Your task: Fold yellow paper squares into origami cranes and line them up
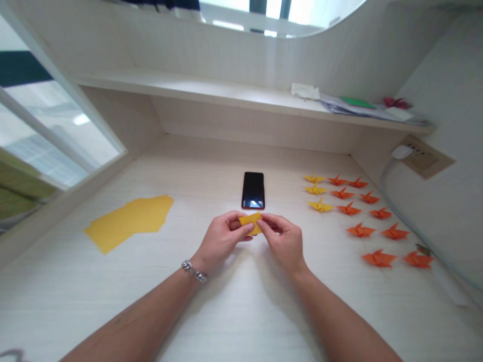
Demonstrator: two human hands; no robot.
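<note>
Between my two hands, just in front of the phone, is a small folded piece of yellow paper (pixel 250 219). My left hand (pixel 223 235) pinches its left side with the thumb on top, and a chain bracelet is on that wrist. At the paper's right edge, my right hand (pixel 284 239) grips with thumb and forefinger. The other fingers are partly hidden behind the paper. Off to the left lie spread sheets of yellow paper (pixel 132 218). On the right, yellow paper cranes (pixel 320 205) stand in a column beside rows of orange paper cranes (pixel 361 230).
A black phone (pixel 253 190) lies on the desk beyond my hands. Along the right wall a cable (pixel 400 213) runs from a plug in the socket plate (pixel 428 156). Papers (pixel 335 104) rest on the shelf (pixel 226 93) above the desk's back.
</note>
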